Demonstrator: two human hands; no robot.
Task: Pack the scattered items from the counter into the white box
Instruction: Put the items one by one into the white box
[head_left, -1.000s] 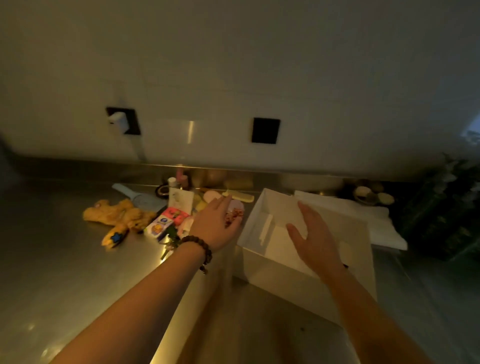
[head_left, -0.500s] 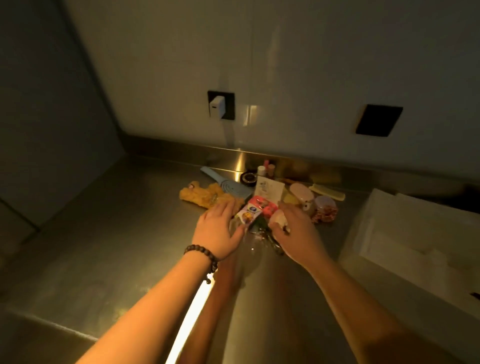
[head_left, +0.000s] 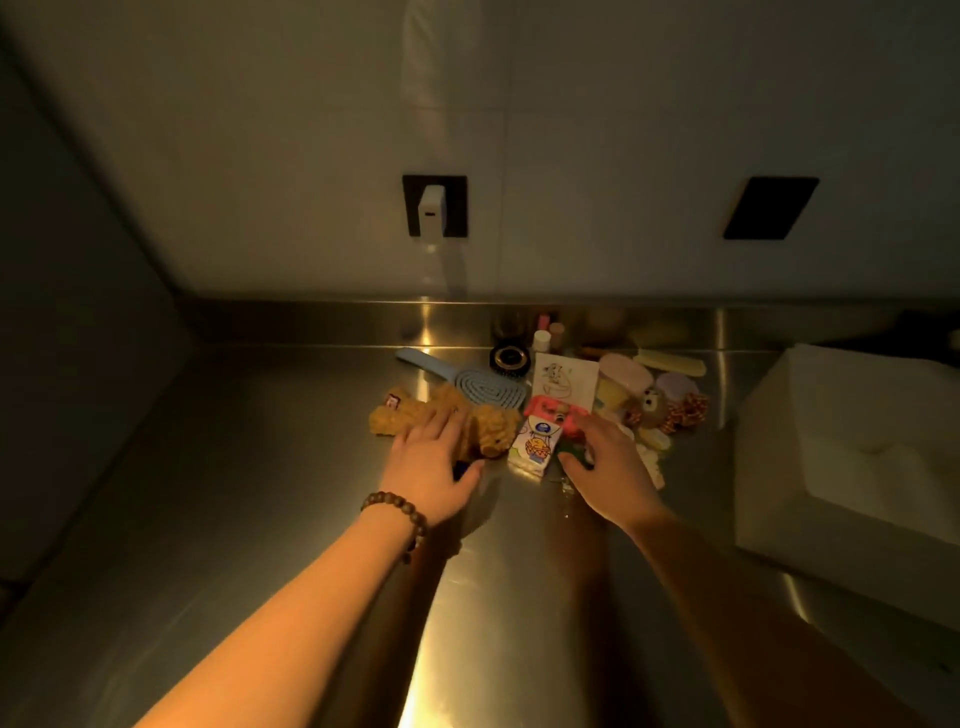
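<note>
Head view: our left hand (head_left: 434, 470) now spread on plush toy (head_left: 415, 415); right hand (head_left: 608, 467) slid to 3 o'clock, grip unclear.

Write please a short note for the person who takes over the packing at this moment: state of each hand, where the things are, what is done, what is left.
Left hand: lies open on the yellow plush toy, no closed grip yet.
Right hand: reaches into the pile beside the small printed carton; whether it grips anything is hidden.
Things: the blue hairbrush, plush toy, carton and other small items are all on the steel counter. The white box stands to the right.
Done: nothing visibly packed.
Left: move every item into the box.
</note>
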